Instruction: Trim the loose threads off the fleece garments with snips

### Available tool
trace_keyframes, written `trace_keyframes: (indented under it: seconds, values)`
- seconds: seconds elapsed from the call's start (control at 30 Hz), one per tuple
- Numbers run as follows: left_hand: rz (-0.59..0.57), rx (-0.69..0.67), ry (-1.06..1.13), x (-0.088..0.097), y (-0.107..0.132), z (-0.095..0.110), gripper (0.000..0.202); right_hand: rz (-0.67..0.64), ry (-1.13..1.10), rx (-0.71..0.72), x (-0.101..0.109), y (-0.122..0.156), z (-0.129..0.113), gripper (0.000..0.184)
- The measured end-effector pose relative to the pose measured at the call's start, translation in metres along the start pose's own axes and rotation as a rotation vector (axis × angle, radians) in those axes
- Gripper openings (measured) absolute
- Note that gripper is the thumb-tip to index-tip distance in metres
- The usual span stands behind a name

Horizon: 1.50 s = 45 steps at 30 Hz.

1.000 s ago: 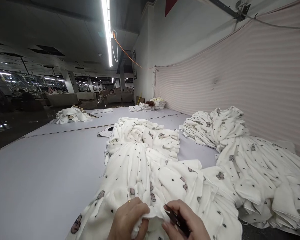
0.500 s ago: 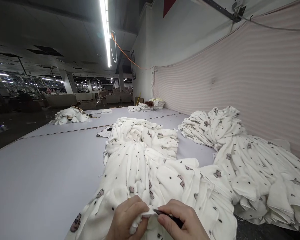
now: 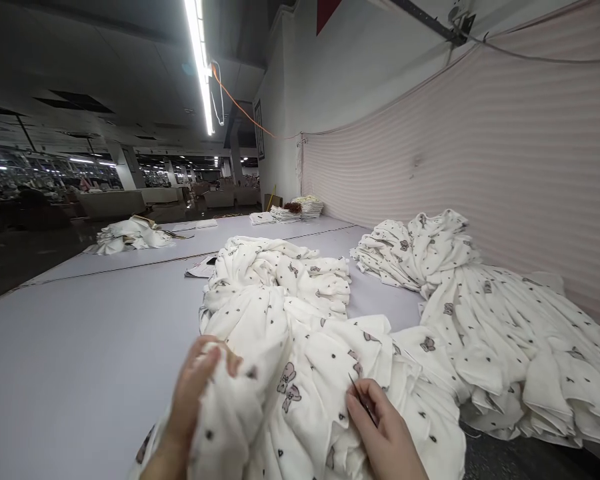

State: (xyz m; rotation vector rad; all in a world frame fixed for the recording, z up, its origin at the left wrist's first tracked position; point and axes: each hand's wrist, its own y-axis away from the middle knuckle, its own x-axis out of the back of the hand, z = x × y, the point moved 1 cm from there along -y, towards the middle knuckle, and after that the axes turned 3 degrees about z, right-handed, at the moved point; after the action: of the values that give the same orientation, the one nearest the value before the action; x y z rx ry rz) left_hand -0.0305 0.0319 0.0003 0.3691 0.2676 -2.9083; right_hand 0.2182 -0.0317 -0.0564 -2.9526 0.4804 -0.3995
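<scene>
My left hand [image 3: 195,387] is closed on a fold of soft white printed fabric [image 3: 230,407], which it lifts at the left of the pile. The print shows small dark marks and mauve animal figures. Between the thumb and fingers of my right hand [image 3: 385,427] are slim dark thread snips [image 3: 363,400], mostly hidden in the palm, with the fine point up and to the left. That hand rests over the bunched fabric pile [image 3: 320,360], which runs away from me across the table.
A second heap of the same fabric [image 3: 510,333] lies to the right, by a pink striped cloth hanging [image 3: 455,147]. Farther back on the pale table [image 3: 90,333] are a small white cloth pile [image 3: 130,235], papers [image 3: 200,267] and folded stacks [image 3: 307,208].
My left hand has moved left and up, carrying a fold of fabric away from the snips. My right hand has shifted slightly right and up, still holding them.
</scene>
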Motion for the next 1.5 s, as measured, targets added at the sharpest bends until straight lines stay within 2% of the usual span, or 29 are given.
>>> trace_keyframes:
  seconds: [0.07, 0.13, 0.2, 0.23, 0.33, 0.47, 0.53, 0.57, 0.63, 0.7, 0.77, 0.83, 0.9, 0.97, 1.03, 1.1, 1.17, 1.23, 1.37, 1.5]
  values:
    - [-0.311, -0.081, -0.307, -0.025, 0.01, -0.01, 0.016, -0.006, -0.104, 0.002, -0.005, -0.001, -0.002, 0.029]
    - [-0.553, -0.145, -0.588, -0.05, 0.021, -0.017, 0.02, 0.009, -0.187, 0.012, -0.008, 0.0, -0.007, 0.029]
    - [-0.684, -0.193, -0.742, -0.068, 0.028, -0.02, 0.023, 0.017, -0.227, 0.037, -0.01, 0.003, -0.01, 0.029]
    - [-0.696, -0.211, -0.78, -0.074, 0.029, -0.02, 0.021, 0.012, -0.235, 0.052, -0.011, 0.003, -0.012, 0.029]
    - [-0.662, -0.227, -0.811, -0.077, 0.026, -0.016, 0.007, -0.005, -0.24, 0.075, -0.01, 0.003, -0.011, 0.031]
    - [-0.621, -0.162, -0.7, -0.064, 0.02, -0.013, 0.024, 0.134, -0.184, 0.039, -0.011, -0.004, -0.004, 0.033]
    - [-0.606, -0.168, -0.614, -0.057, 0.019, -0.013, 0.026, 0.189, -0.065, 0.052, -0.016, -0.008, -0.004, 0.036]
    - [-0.569, -0.17, -0.567, -0.054, 0.018, -0.014, 0.025, 0.204, 0.022, 0.069, -0.019, -0.009, -0.004, 0.04]
    - [-0.422, -0.132, -0.43, -0.045, 0.016, -0.014, 0.023, 0.221, 0.196, 0.092, -0.027, -0.01, -0.006, 0.049]
    - [-0.273, -0.026, -0.215, -0.036, 0.011, -0.014, 0.019, 0.227, 0.287, 0.112, -0.032, -0.009, -0.007, 0.054]
    - [-0.238, 0.064, -0.009, -0.026, 0.005, -0.012, 0.02, 0.184, 0.298, 0.166, -0.035, -0.008, -0.01, 0.041]
    - [-0.312, 0.067, 0.053, -0.018, 0.001, -0.01, 0.026, 0.127, 0.271, 0.244, -0.036, -0.007, -0.015, 0.021]
    - [-0.369, -0.024, -0.104, -0.011, 0.0, -0.009, 0.026, 0.09, 0.228, 0.304, -0.035, -0.008, -0.022, 0.016]
    - [-0.423, -0.157, -0.399, -0.009, 0.005, -0.01, 0.023, 0.075, 0.186, 0.326, -0.033, -0.009, -0.028, 0.018]
    - [-0.544, -0.299, -0.695, -0.012, 0.013, -0.014, 0.023, 0.067, 0.159, 0.34, -0.03, -0.009, -0.032, 0.017]
    - [-0.654, -0.442, -0.866, -0.018, 0.021, -0.018, 0.014, 0.082, 0.145, 0.348, -0.029, -0.009, -0.034, 0.016]
    - [-0.648, -0.561, -0.876, -0.023, 0.027, -0.021, 0.009, 0.106, 0.146, 0.346, -0.028, -0.009, -0.035, 0.015]
    - [-0.576, -0.633, -0.781, -0.025, 0.029, -0.022, 0.011, 0.097, 0.171, 0.337, -0.027, -0.009, -0.037, 0.014]
    - [-0.5, -0.688, -0.611, -0.023, 0.03, -0.022, 0.015, -0.034, 0.231, 0.341, -0.024, -0.008, -0.043, 0.01]
    - [-0.493, -0.729, -0.519, -0.021, 0.032, -0.024, 0.017, -0.155, 0.223, 0.351, -0.014, -0.005, -0.05, 0.021]
